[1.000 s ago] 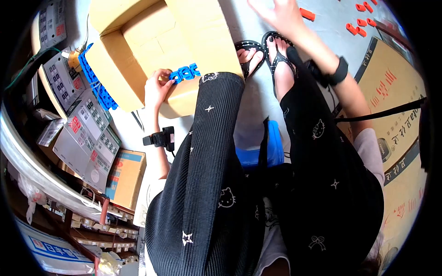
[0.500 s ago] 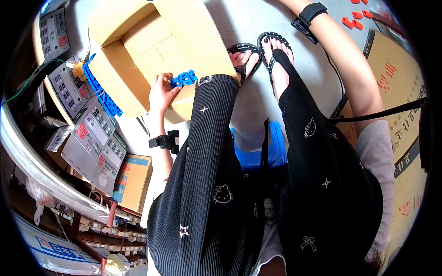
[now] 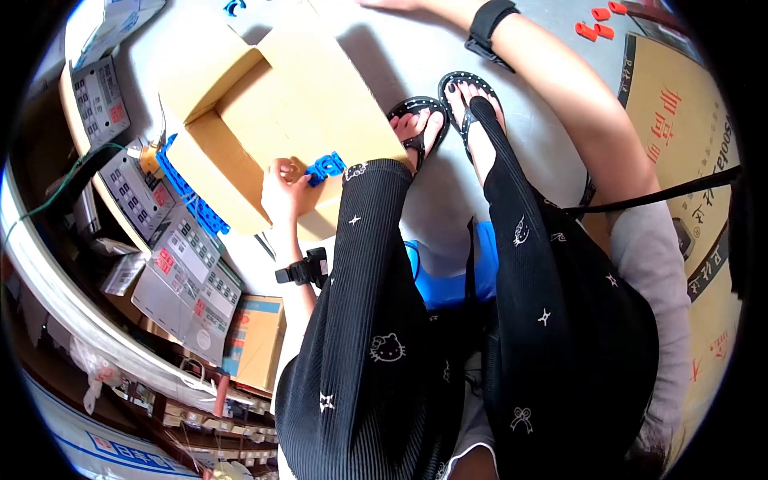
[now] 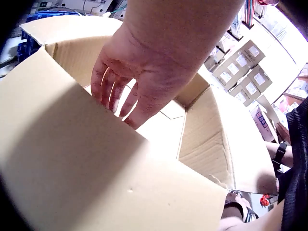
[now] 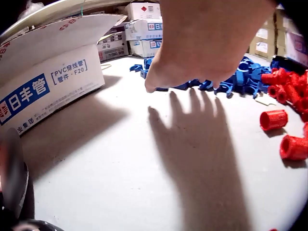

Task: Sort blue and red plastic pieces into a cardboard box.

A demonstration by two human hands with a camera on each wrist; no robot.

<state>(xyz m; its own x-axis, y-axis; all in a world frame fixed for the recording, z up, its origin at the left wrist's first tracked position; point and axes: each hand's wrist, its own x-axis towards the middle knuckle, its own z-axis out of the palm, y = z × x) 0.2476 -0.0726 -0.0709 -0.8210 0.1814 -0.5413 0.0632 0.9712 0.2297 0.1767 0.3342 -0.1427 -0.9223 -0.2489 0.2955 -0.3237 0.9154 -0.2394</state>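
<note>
The left hand [image 3: 282,192] reached into the cardboard box [image 3: 220,156], thumb just beside a row of blue clips [image 3: 326,168] near the trousered knee [image 3: 380,172]; whether it grasped them, I couldn't tell. The right hand [image 5: 192,65], fingers spread in shadow and grasping nothing, hung above the floor [image 5: 106,183] near loose blue clips [image 5: 248,79] and red tubular fittings [image 5: 273,120].

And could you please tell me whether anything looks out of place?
Slightly: in the right wrist view, a few red tubes lie on the floor apart from the red heap, perhaps rolled away.
</note>
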